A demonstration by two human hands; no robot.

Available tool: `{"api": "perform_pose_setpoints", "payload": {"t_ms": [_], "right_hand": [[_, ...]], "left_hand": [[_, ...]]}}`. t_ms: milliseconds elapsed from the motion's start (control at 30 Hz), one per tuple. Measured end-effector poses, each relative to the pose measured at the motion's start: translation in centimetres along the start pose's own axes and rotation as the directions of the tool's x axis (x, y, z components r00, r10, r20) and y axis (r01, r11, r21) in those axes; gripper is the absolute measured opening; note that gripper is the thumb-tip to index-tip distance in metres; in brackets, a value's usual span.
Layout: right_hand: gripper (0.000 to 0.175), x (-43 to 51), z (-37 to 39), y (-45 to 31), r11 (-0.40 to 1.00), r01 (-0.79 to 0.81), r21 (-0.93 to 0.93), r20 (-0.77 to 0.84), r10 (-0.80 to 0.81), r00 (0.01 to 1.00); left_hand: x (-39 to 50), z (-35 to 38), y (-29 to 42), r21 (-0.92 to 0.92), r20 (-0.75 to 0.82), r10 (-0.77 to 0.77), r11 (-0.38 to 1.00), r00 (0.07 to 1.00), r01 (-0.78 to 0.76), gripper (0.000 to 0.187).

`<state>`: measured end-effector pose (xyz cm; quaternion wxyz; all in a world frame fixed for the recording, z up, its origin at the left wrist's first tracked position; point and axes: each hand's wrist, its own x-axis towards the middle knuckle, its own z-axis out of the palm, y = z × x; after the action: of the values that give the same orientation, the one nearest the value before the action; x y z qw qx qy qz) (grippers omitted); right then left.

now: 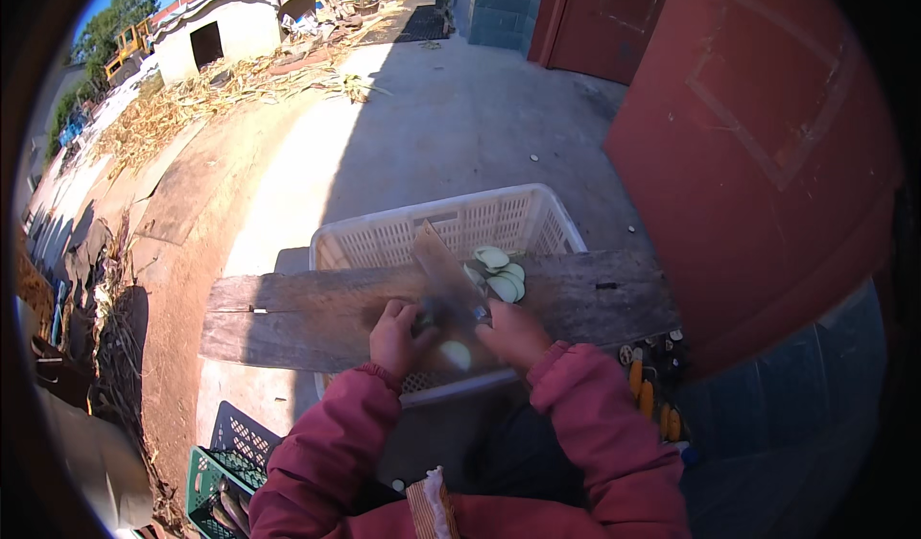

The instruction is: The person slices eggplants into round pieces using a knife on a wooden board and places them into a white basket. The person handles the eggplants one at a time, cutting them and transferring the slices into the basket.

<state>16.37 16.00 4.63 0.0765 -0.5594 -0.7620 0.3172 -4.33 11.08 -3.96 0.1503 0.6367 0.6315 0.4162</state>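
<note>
My right hand [514, 334] is closed on the handle of a cleaver [450, 266], its broad blade tilted up and to the left over a worn wooden plank [288, 316]. My left hand [398, 337], fingers curled, is at a small dark thing on the plank, too blurred to name. Several pale green-rimmed vegetable slices [507, 282] lie in a pile just beyond the right hand. Between the hands and nearer my body is another pale slice [455, 355]. The plank rests across a white plastic crate [432, 222] with slotted walls.
A green plastic crate [205, 489] with dark elongated vegetables stands at lower left. Orange corn cobs [646, 399] lie right of my right sleeve. A red door [763, 143] is at the right. Dry corn husks [180, 100] cover ground at upper left.
</note>
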Motion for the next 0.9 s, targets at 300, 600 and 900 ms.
{"api": "perform_pose_setpoints", "payload": {"t_ms": [300,600,900], "right_hand": [[0.030,4.9,3.5,-0.8,0.994,-0.002,-0.112,0.007,0.003,1.000],[0.042,3.5,4.0,3.0,0.952,0.041,0.304,-0.192,0.019,0.981],[0.028,0.1,0.9,-1.5,0.993,-0.056,0.108,-0.038,0.060,0.997]], "left_hand": [[0.1,-0.1,0.3,0.055,0.015,0.027,0.998,1.000,-0.027,0.036],[-0.1,0.0,-0.7,-0.062,0.014,-0.033,0.997,0.999,0.034,0.038],[0.0,0.4,-0.4,-0.075,-0.038,-0.027,0.997,0.999,0.025,0.034]]}}
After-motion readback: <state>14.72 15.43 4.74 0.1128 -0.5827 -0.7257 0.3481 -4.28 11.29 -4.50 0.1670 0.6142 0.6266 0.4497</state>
